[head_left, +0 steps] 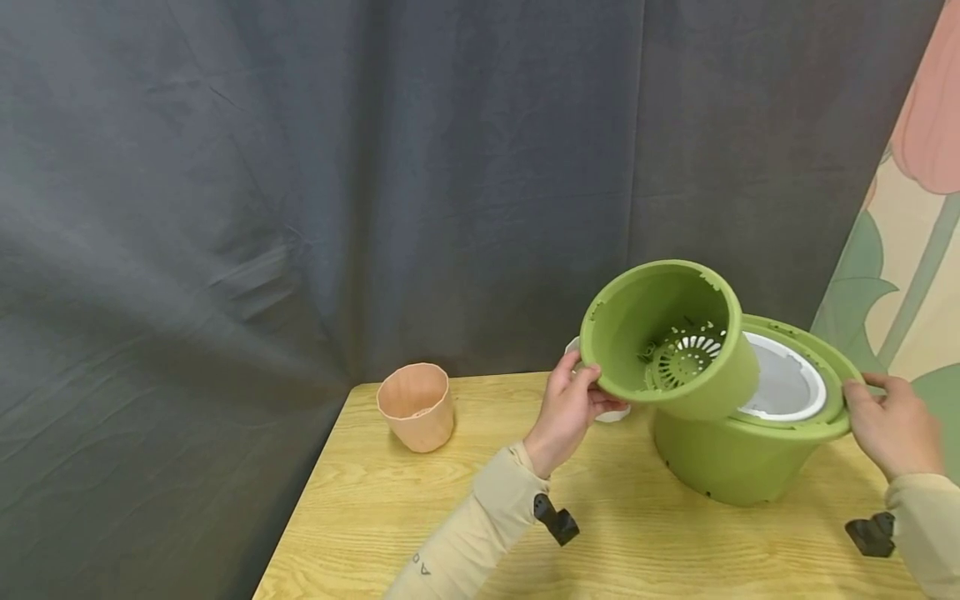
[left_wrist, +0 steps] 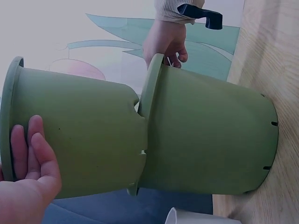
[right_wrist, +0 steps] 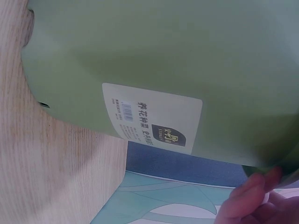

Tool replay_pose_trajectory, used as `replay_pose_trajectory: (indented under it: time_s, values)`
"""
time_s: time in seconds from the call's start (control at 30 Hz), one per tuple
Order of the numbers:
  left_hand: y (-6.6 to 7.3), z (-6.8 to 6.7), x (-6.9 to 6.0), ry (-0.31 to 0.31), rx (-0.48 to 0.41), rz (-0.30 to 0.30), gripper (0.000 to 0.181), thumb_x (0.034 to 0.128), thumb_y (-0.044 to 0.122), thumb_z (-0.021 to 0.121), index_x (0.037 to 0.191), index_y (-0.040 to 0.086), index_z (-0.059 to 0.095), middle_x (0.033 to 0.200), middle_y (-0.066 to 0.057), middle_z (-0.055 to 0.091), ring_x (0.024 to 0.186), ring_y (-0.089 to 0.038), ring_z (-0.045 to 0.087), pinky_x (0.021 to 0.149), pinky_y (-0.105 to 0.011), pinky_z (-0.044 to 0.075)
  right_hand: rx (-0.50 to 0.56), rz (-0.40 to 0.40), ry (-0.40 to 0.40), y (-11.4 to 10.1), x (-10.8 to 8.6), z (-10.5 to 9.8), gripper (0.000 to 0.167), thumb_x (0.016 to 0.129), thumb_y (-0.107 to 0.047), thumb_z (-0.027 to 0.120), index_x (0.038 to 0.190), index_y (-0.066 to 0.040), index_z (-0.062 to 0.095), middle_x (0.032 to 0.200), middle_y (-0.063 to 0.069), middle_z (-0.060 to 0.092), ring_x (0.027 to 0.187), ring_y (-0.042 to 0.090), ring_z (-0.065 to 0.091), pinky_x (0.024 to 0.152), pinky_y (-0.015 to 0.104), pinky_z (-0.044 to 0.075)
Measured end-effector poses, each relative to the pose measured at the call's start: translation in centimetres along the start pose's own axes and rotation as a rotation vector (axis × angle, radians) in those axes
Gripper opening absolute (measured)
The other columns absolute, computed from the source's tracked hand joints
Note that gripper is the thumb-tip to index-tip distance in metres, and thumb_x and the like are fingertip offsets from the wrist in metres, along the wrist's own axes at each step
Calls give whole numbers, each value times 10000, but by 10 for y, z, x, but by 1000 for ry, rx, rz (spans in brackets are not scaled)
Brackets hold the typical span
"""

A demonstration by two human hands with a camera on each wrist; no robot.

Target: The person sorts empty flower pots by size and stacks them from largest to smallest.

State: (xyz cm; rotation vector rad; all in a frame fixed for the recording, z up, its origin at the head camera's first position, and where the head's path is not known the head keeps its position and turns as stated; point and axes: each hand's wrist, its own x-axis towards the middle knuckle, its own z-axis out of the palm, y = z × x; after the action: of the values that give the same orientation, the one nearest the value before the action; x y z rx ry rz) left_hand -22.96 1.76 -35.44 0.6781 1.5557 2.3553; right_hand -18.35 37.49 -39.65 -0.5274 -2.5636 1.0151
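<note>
Tilted in the air, a green flower pot shows its slotted bottom and a little dark debris inside. My left hand holds it by the left side of its rim, fingers along its outer wall in the left wrist view. Its base overlaps the top of a larger green pot, which stands on the table. Inside that larger pot sits a white pot. My right hand grips the larger pot's rim on the right; in the right wrist view the fingertips are at the rim, and a white label shows on the wall.
A pink pot stands at the table's back left corner. Behind my left hand is another white pot, mostly hidden. A grey curtain hangs behind the wooden table, with a painted wall to the right.
</note>
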Motion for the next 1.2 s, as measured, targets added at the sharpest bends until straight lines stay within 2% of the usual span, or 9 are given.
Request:
replay_pose_trajectory:
  time_s: [0.17, 0.4, 0.53, 0.63, 0.77, 1.0, 1.2]
  values:
    - [1, 4, 1, 8, -33, 16, 423, 1017, 82, 308, 1433, 99, 382, 1254, -439, 488, 738, -85, 672, 716, -240, 563, -9, -6, 6, 0, 0, 0, 626, 1003, -300, 296, 1399, 183, 285, 1143, 444, 531, 948, 571, 504, 608, 402, 362]
    - [-1, 10, 2, 11, -72, 21, 425, 1015, 79, 296, 1434, 80, 363, 1262, -457, 461, 753, -80, 671, 730, -238, 555, -6, -4, 2, 1, 0, 1, 627, 1004, -301, 294, 1400, 185, 276, 1170, 452, 513, 966, 592, 486, 673, 533, 394]
    - [-3, 11, 3, 11, -78, 18, 434, 1013, 79, 299, 1443, 94, 358, 1274, -444, 462, 779, -91, 672, 752, -245, 555, -8, -12, 11, 1, 0, 1, 622, 1002, -297, 302, 1396, 185, 288, 1163, 450, 519, 958, 586, 497, 630, 460, 382]
    - [-6, 13, 4, 14, -83, 10, 433, 1014, 77, 303, 1440, 119, 370, 1289, -419, 474, 804, -107, 675, 807, -298, 563, -8, -13, 12, 0, 1, 1, 621, 1001, -295, 303, 1397, 184, 287, 1176, 453, 508, 966, 589, 493, 640, 472, 388]
    - [-9, 17, 4, 11, -90, -7, 411, 1019, 82, 323, 1428, 101, 367, 1295, -418, 471, 811, -105, 670, 877, -366, 556, -4, -2, 3, 1, 0, 1, 628, 1005, -301, 294, 1408, 180, 267, 1209, 458, 482, 993, 604, 469, 712, 581, 394]
    - [-12, 25, 7, 7, -109, -22, 380, 1011, 70, 352, 1390, 55, 381, 1282, -433, 469, 783, -99, 664, 818, -299, 561, -2, 3, 4, 1, -1, 2, 627, 1006, -303, 294, 1411, 175, 267, 1205, 457, 486, 992, 604, 470, 713, 583, 394]
    - [-14, 29, 7, -7, -107, -31, 399, 1010, 75, 363, 1405, 126, 391, 1279, -409, 493, 796, -98, 669, 809, -280, 568, 1, 4, 6, 1, 0, 2, 629, 1010, -306, 290, 1413, 176, 259, 1196, 456, 491, 978, 597, 477, 711, 585, 396]
